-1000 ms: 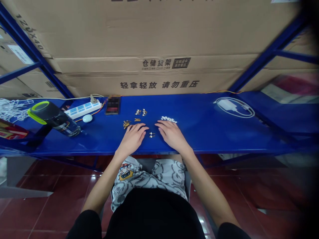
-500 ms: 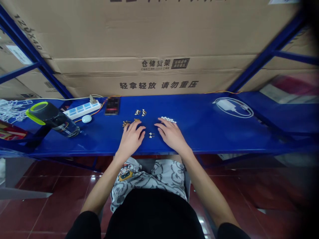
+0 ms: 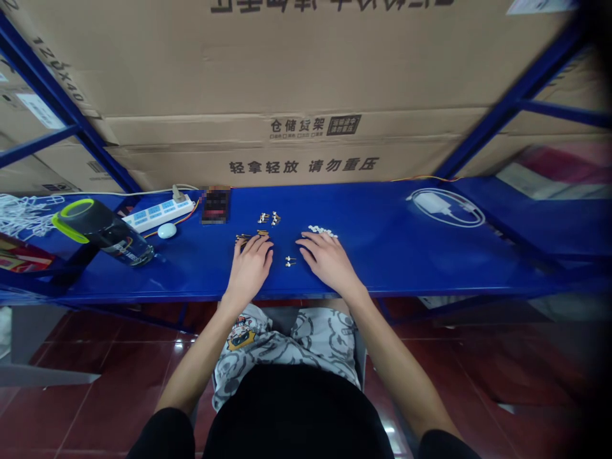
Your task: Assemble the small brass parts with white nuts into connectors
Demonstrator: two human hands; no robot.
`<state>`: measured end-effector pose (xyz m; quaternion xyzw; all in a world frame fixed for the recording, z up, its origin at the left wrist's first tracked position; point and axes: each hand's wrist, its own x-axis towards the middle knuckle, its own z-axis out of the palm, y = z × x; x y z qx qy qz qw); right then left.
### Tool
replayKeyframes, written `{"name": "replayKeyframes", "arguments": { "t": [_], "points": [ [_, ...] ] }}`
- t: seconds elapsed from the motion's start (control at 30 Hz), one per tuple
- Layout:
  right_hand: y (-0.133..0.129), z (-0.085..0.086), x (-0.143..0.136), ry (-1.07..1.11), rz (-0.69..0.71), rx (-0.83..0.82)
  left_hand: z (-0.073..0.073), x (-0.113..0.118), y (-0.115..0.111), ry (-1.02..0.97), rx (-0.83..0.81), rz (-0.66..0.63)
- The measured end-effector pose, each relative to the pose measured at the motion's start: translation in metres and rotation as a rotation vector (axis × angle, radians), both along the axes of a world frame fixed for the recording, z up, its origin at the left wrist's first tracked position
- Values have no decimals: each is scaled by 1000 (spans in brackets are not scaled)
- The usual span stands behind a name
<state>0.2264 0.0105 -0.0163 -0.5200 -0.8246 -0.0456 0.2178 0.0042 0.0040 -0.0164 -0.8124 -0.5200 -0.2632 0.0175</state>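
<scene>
My left hand (image 3: 250, 262) rests palm down with its fingers stretched out and nothing seen in it. Its fingertips reach the small brass-coloured screw-like pieces (image 3: 243, 238), partly covering them. My right hand (image 3: 329, 260) lies palm down, fingers apart, just below a cluster of small white pieces (image 3: 321, 230); its fingertips are close to or touching them. Between the hands lie two small parts with white heads and brass-coloured stems (image 3: 289, 261). Behind them sit two little groups of similar white-and-brass parts (image 3: 275, 218). What is under my palms is hidden.
A blue shelf top (image 3: 382, 255) carries everything. On the left stand a tilted dark bottle (image 3: 112, 233), a white power strip (image 3: 160, 212), a white oval object (image 3: 167, 231) and a dark box (image 3: 216, 205). A charger with cable (image 3: 437, 203) lies right. Cardboard (image 3: 296, 76) backs the shelf.
My left hand has shifted slightly to the left, and its fingers sit closer together. My right hand stays nearly in place. The view has tilted a little.
</scene>
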Motion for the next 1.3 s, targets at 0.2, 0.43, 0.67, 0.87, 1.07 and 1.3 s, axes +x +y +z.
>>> {"name": "replayKeyframes", "arguments": {
  "t": [0.2,0.43,0.67,0.87,1.07,1.3],
  "points": [
    [3,-3,4,147,93,9,3,-2,1,-37,-34,-220],
    [3,-6,4,245,51,11,6,-2,-2,-23,-9,-95],
    [5,-8,3,175,-9,40,3,0,0,39,-31,-64],
    [4,-5,5,207,-40,13,4,-2,0,-26,-52,-64],
    [1,2,4,276,-21,-11,7,-3,1,-71,-83,-95],
    [-6,11,2,490,206,-104,12,-3,0,-170,-162,-232]
  ]
}}
